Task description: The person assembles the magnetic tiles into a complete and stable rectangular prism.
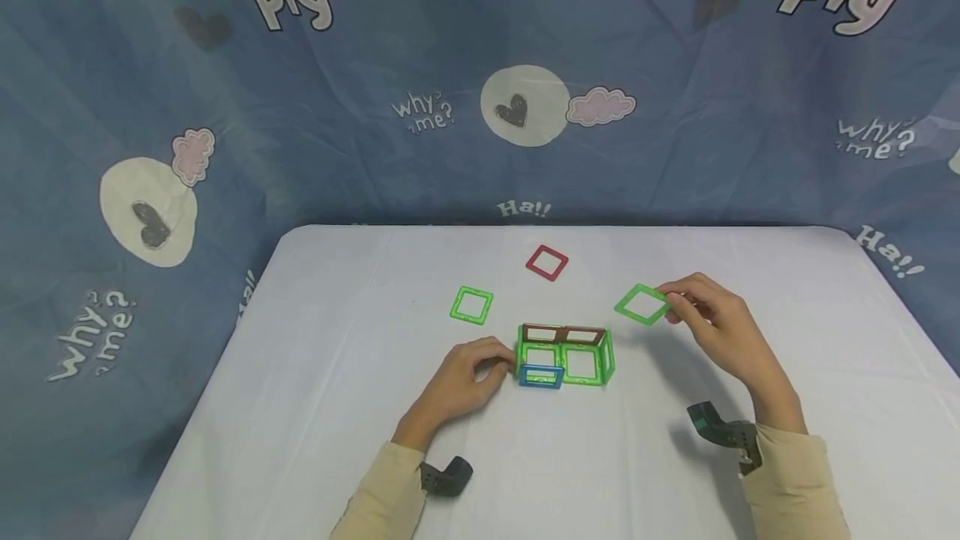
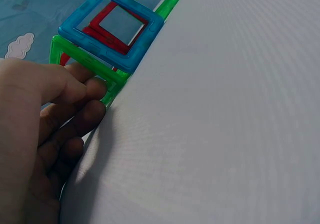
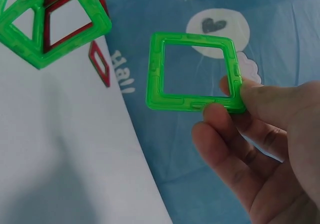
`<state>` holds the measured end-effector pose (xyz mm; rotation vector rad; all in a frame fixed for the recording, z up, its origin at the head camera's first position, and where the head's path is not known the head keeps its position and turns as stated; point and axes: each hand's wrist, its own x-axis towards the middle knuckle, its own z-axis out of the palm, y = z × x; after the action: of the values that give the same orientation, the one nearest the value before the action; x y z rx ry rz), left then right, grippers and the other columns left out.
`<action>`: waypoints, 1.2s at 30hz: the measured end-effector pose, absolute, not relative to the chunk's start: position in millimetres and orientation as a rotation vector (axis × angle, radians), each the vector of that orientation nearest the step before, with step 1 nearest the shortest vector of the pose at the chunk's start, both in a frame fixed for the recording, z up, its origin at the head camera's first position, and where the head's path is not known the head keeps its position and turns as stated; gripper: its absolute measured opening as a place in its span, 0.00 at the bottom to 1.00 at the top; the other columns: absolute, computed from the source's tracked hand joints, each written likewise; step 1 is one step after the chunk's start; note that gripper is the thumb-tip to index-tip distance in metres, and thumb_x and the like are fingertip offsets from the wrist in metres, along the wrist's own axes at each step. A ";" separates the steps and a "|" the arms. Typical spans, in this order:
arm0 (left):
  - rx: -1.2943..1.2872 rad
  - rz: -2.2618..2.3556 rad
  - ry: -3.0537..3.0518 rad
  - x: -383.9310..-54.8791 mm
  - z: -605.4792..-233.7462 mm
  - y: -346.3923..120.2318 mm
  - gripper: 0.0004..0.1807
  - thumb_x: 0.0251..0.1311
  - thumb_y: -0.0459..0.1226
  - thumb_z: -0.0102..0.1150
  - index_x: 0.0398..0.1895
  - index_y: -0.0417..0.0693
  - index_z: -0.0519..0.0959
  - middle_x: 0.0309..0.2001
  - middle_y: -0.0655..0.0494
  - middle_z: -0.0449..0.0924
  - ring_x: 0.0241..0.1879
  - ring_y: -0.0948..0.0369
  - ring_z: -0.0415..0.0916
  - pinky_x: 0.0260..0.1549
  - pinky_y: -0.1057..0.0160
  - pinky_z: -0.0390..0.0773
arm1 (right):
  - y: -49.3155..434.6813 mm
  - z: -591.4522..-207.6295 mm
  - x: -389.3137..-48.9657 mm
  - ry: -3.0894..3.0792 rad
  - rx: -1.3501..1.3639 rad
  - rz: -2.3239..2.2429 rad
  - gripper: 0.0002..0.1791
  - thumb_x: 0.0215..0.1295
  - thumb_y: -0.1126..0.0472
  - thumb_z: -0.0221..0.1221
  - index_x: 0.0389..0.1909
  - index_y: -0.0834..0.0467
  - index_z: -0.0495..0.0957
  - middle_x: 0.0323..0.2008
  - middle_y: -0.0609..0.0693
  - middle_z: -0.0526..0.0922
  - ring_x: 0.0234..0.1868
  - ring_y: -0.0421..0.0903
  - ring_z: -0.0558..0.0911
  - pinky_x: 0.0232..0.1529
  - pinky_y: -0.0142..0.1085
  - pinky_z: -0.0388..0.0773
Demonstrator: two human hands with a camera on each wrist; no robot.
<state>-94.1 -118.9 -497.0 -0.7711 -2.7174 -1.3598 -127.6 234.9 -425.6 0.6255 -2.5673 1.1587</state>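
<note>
My right hand [image 1: 716,323] holds a green square magnetic tile [image 3: 154,74] by one corner, pinched between thumb and fingers, raised above the table. A small open structure of magnetic tiles stands left of it, with green tiles [image 1: 609,357], two red tiles [image 1: 581,335] along the back and a blue tile [image 2: 75,24] at the front left. At the structure's left side, my left hand [image 1: 465,377] has its thumb and curled fingertips on the green side tile [image 2: 82,54]. Part of that contact is hidden behind the fingers.
A loose green square tile [image 1: 471,305] lies on the white table [image 1: 300,407] behind my left hand. Farther back lies a red square tile [image 1: 547,262]. Blue printed cloth [image 1: 450,165] hangs behind the table's far edge.
</note>
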 end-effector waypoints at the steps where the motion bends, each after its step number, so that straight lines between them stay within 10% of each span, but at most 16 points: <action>1: -0.772 -1.357 -2.718 -93.9 -497.2 -119.1 0.10 0.60 0.32 0.57 0.40 0.57 0.82 0.38 0.67 0.82 0.44 0.69 0.78 0.52 0.64 0.76 | 234.9 -425.8 -127.5 -2.567 0.629 1.161 0.11 0.66 0.70 0.54 0.45 0.56 0.80 0.37 0.46 0.80 0.31 0.34 0.79 0.34 0.19 0.74; 36: -0.747 -1.380 -2.733 -95.6 -498.7 -119.3 0.10 0.60 0.31 0.57 0.39 0.57 0.82 0.38 0.67 0.82 0.46 0.69 0.78 0.53 0.64 0.75 | 227.4 -407.5 -116.6 -2.664 0.767 1.172 0.12 0.65 0.69 0.55 0.47 0.54 0.79 0.33 0.44 0.80 0.31 0.34 0.80 0.30 0.25 0.74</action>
<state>-95.6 -119.3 -498.7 -0.7471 -2.7328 -1.3804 -116.6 227.4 -407.5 0.7669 -2.6642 1.1721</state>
